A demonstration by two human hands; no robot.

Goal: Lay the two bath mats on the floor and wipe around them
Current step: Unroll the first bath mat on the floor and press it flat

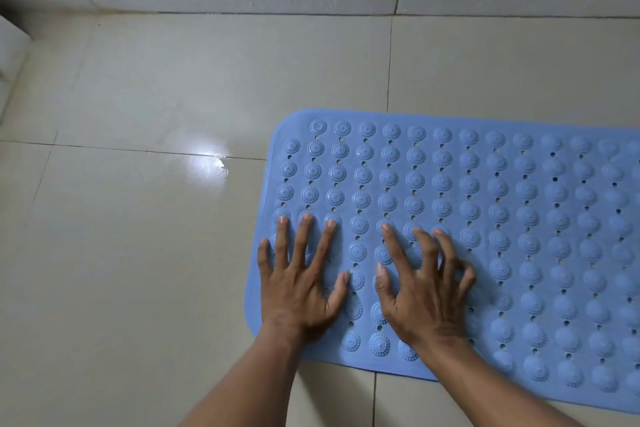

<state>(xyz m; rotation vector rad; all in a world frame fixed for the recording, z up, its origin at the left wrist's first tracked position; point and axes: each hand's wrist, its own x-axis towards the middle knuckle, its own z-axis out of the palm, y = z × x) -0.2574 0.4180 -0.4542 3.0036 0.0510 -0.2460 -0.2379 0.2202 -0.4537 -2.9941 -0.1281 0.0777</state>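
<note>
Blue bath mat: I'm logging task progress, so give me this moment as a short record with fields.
mat: blue bath mat lying flat on the tiled floor, its right end out of frame
left hand: open, fingers spread, pressing the mat's left end
right hand: open, fingers curled, on the mat
second mat: not in view
wiping cloth: none in view
floor: bright glare patch left of the mat

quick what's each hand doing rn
Left hand: open, fingers spread flat on the blue bath mat, holding nothing.
Right hand: open, fingers curled, pressing on the mat, holding nothing.
</note>
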